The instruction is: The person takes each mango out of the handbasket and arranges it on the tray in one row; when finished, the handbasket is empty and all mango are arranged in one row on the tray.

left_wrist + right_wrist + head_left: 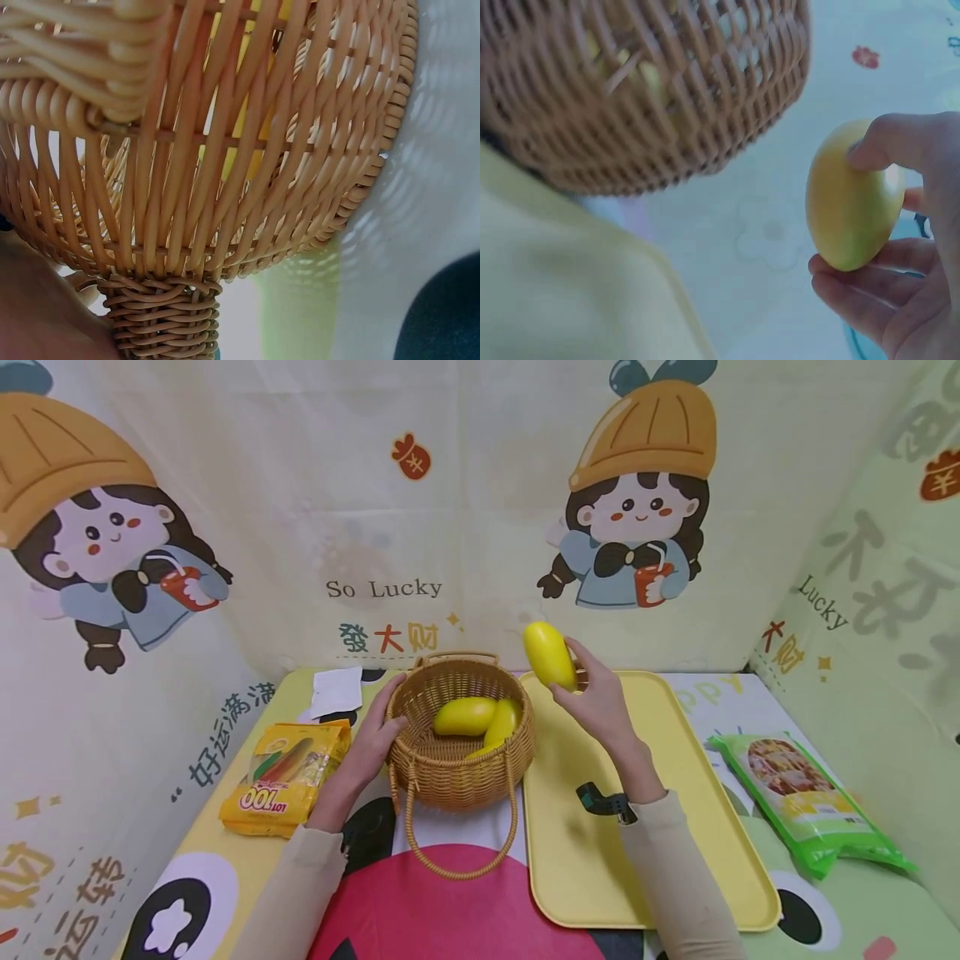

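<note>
A wicker basket (pixel 462 781) stands upright on the table, with several yellow mangoes (pixel 465 717) inside. My left hand (pixel 372 739) grips its left rim, thumb over the edge and fingers along the outer wall. In the left wrist view the basket's weave (pixel 247 150) fills most of the picture, with part of that hand (pixel 52 307) at the lower left. My right hand (pixel 596 697) holds one yellow mango (pixel 550 656) in the air, right of the basket and above the tray's far end. The right wrist view has this mango (pixel 853 199) pinched between thumb and fingers.
A yellow tray (pixel 652 843) lies right of the basket. Farther right is a green food packet (pixel 810 802). On the left are an orange snack packet (pixel 288 777) and a white paper square (pixel 336 692). The basket's handle loop (pixel 461 875) hangs toward the front. A printed cloth backs the table.
</note>
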Demonstrator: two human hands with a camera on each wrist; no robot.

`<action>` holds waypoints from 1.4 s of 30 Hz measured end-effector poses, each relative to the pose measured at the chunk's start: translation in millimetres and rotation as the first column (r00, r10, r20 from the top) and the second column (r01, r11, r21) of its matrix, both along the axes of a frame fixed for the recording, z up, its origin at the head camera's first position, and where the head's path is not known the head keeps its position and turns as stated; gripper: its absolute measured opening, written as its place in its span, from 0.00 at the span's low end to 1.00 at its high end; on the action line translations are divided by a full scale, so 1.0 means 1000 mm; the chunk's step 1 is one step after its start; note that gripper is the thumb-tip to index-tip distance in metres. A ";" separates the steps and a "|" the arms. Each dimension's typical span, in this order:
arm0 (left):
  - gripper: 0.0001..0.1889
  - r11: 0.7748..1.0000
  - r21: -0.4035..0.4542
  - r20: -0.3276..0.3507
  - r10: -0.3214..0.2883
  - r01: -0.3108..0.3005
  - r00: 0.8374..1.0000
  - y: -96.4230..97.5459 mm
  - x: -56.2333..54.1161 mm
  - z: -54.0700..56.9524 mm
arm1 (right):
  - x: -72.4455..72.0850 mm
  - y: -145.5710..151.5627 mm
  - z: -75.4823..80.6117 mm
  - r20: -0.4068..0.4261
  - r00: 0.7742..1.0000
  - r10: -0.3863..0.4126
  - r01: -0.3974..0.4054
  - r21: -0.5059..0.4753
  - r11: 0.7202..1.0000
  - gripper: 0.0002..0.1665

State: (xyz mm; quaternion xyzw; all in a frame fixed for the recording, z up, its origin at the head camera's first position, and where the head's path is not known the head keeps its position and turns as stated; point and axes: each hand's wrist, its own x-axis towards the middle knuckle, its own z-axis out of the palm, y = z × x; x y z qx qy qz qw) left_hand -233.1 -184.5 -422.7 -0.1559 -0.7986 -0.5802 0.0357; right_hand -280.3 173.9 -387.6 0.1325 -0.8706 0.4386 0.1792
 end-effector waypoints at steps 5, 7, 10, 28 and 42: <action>0.35 1.000 -0.009 0.000 0.004 -0.004 1.000 0.001 0.001 0.001 | -0.006 0.005 -0.010 0.034 0.998 -0.061 0.056 0.118 0.991 0.45; 0.35 1.000 -0.007 -0.002 0.003 -0.003 1.000 0.001 0.001 0.001 | -0.008 0.007 -0.014 0.046 0.996 -0.076 0.067 0.171 0.983 0.45; 0.35 1.000 -0.002 -0.004 0.001 -0.001 1.000 0.001 0.001 0.001 | -0.010 0.008 -0.020 0.068 0.994 -0.082 0.065 0.222 0.973 0.45; 0.36 1.000 0.004 -0.016 0.002 -0.002 1.000 0.001 0.000 0.001 | -0.024 0.004 -0.052 0.231 0.969 -0.092 -0.003 0.382 0.924 0.45; 0.36 1.000 0.010 0.000 0.004 -0.004 1.000 0.000 0.000 0.003 | -0.022 -0.010 -0.054 0.222 0.964 -0.143 0.034 0.433 0.901 0.45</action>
